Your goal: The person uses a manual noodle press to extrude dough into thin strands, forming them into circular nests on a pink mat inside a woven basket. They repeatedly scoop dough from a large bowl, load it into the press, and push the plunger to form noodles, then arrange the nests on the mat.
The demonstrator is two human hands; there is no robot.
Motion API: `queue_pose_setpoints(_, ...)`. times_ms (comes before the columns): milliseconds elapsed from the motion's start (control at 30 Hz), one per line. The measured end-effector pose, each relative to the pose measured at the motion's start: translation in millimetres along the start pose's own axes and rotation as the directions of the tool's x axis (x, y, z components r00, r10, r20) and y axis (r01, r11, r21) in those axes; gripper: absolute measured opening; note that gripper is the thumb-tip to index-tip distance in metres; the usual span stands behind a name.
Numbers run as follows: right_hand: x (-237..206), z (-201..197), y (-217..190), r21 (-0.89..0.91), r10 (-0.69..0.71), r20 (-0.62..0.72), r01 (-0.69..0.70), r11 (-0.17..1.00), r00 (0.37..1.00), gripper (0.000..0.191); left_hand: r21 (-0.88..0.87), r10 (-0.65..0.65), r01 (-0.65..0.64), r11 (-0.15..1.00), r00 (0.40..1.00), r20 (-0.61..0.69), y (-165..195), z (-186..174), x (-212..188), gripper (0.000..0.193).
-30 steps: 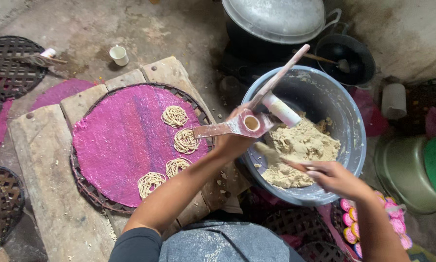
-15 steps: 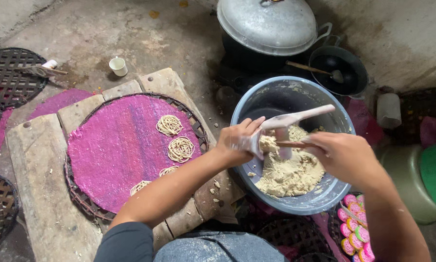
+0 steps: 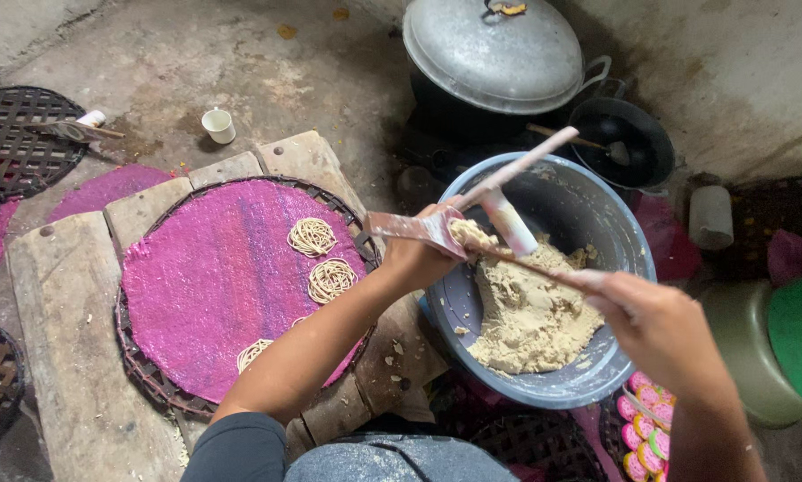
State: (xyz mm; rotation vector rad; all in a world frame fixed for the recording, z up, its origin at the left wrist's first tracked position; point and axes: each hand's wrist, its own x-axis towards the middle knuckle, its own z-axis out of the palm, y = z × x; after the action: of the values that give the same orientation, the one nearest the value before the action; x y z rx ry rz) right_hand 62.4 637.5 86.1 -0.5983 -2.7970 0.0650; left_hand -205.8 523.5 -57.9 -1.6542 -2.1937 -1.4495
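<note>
My left hand (image 3: 416, 257) grips a metal hand press (image 3: 472, 207) and holds it tilted over the rim of a blue-grey basin (image 3: 631, 259) of pale dough (image 3: 528, 312). A lump of dough sits at the press's open end. My right hand (image 3: 658, 323) holds a thin wooden stick (image 3: 530, 264) whose tip pushes at that lump. To the left, a pink woven mat (image 3: 200, 286) lies on a round lattice tray and carries several coils of pressed noodles (image 3: 312, 236).
A lidded metal pot (image 3: 493, 54) and a black pan (image 3: 631, 134) stand behind the basin. A small white cup (image 3: 219, 125) sits on the concrete floor. Dark lattice trays (image 3: 17, 143) lie at the left. A green-lidded container (image 3: 789, 357) is at the right.
The press has come down from over the mat to the basin's rim. My right hand has brought the stick up to the dough at the press's end.
</note>
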Motion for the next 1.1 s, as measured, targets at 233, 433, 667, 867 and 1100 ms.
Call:
queue_pose_setpoints(233,18.6,9.3,-26.2,-0.293,-0.119,0.127,0.152,0.944,0.985,0.015,0.061,0.120,-0.135,0.989,0.969,0.215,23.1,15.8,-6.5,0.084)
queue_pose_setpoints(433,4.6,-12.3,-32.4,-0.262,0.014,0.145,0.025,0.965,0.989,0.018,0.057,0.067,-0.076,0.995,0.988,0.141,4.6,14.7,-3.7,0.074)
queue_pose_setpoints(667,-16.1,76.7,-8.3,0.292,0.163,-0.031,-0.148,0.945,0.986,0.035,0.012,0.074,-0.073,0.997,0.983,-0.167,7.7,11.1,-4.3,0.070)
queue_pose_setpoints(867,-52.1,145.9,-16.9,0.598,0.296,0.178,-0.342,0.725,0.938,0.054,0.172,-0.172,0.170,0.970,0.985,-0.003,15.7,7.9,10.8,0.076)
queue_pose_setpoints(1100,-42.8,127.8,6.3,0.832,0.423,0.361,-0.492,0.256,0.831,0.053,0.146,-0.115,0.112,0.983,0.993,0.014,10.4,13.4,6.6,0.081)
